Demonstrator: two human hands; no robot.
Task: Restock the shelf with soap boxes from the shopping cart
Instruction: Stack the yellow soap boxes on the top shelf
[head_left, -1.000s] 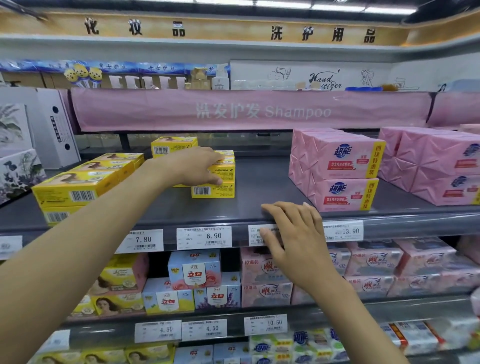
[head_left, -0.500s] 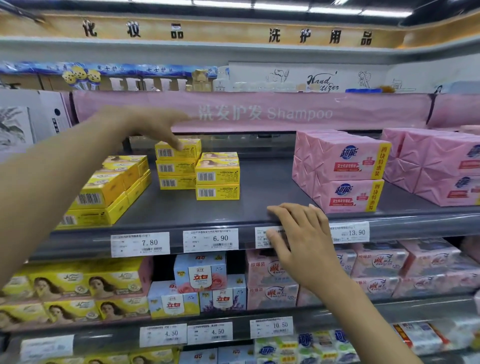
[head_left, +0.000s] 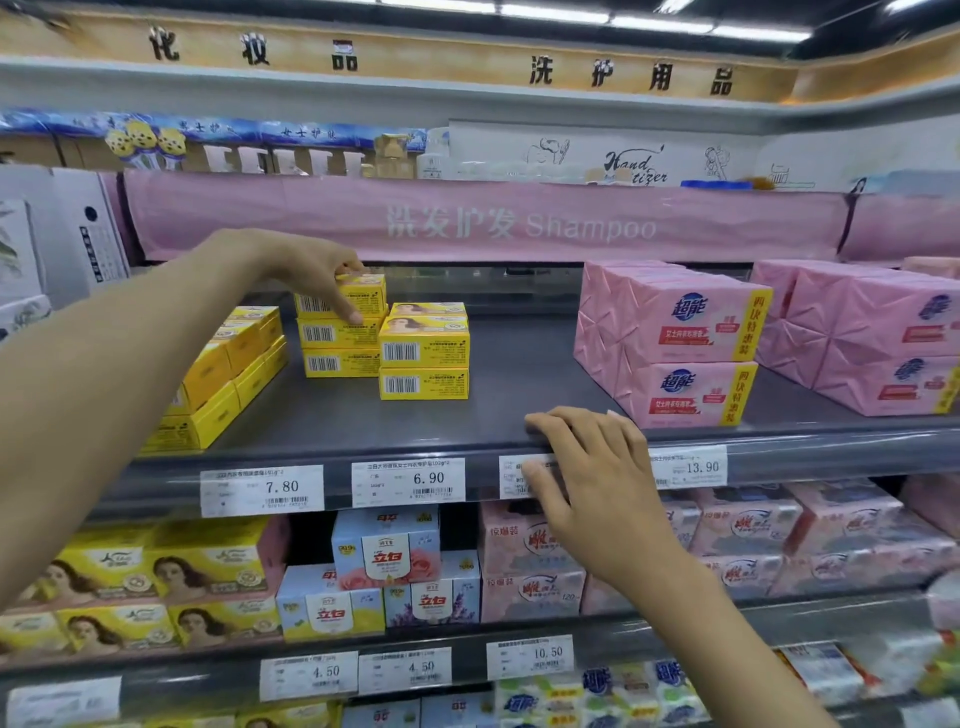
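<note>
Soap boxes (head_left: 423, 384), yellow with their barcode faces outward, stood toward the left of the grey shelf (head_left: 519, 400) in the head view, arranged as a rear stack (head_left: 337, 358) three high and a front stack (head_left: 423, 348) two high, set just beside it to the right and nearer the edge. The left hand (head_left: 306, 265) reached in from the left and pinched the top box (head_left: 363, 291) of the rear stack, fingers over its upper face and thumb down its barcode face. The right hand (head_left: 587, 467) rested on the shelf's front lip with fingers loosely spread and thumb against the price rail (head_left: 408, 480), holding nothing. A further row of yellow boxes (head_left: 223, 374) ran along the shelf's left end, and pink soap packs (head_left: 670, 343) stood well apart to the right. The shopping cart lay outside the view. The step in hand appeared to be seating the top box squarely. To do it well, the box's edges would be brought flush with the two beneath, its barcode face in their plane, and the pinch released straight upward so that nothing dragged forward or nudged the front stack. Bare shelf between the stacks and the pink packs suggested room for more.
</note>
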